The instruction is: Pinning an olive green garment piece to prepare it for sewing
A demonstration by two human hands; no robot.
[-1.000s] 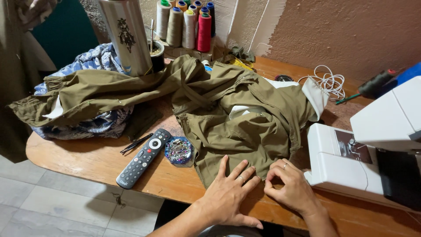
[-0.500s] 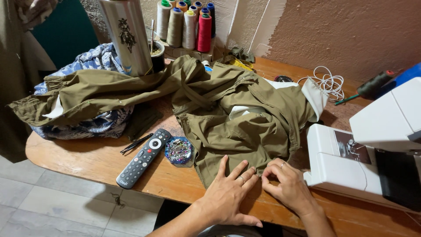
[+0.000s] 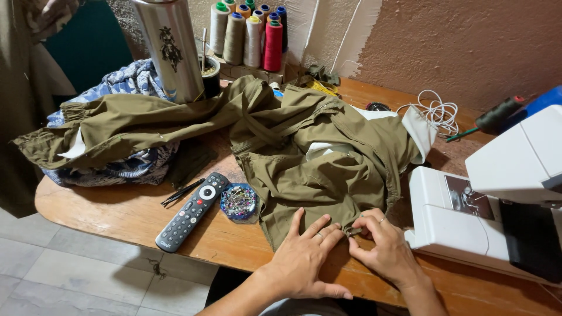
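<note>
An olive-green garment (image 3: 304, 158) lies spread over the wooden table (image 3: 117, 216). My left hand (image 3: 304, 260) rests flat, fingers apart, on the garment's near edge. Beside it my right hand (image 3: 383, 248) pinches the same hem between thumb and fingers, just left of the white sewing machine (image 3: 497, 193). Both hands wear a ring.
A black remote (image 3: 187, 212), a round pin cushion full of pins (image 3: 239, 202) and dark scissors (image 3: 182, 191) lie left of my hands. A steel flask (image 3: 170, 47), thread cones (image 3: 252, 32), blue patterned cloth (image 3: 126, 82) and coiled white cord (image 3: 436, 111) stand behind.
My right hand has shifted slightly left along the hem toward my left hand, and its fingers have closed on the fabric edge. The left hand stays flat.
</note>
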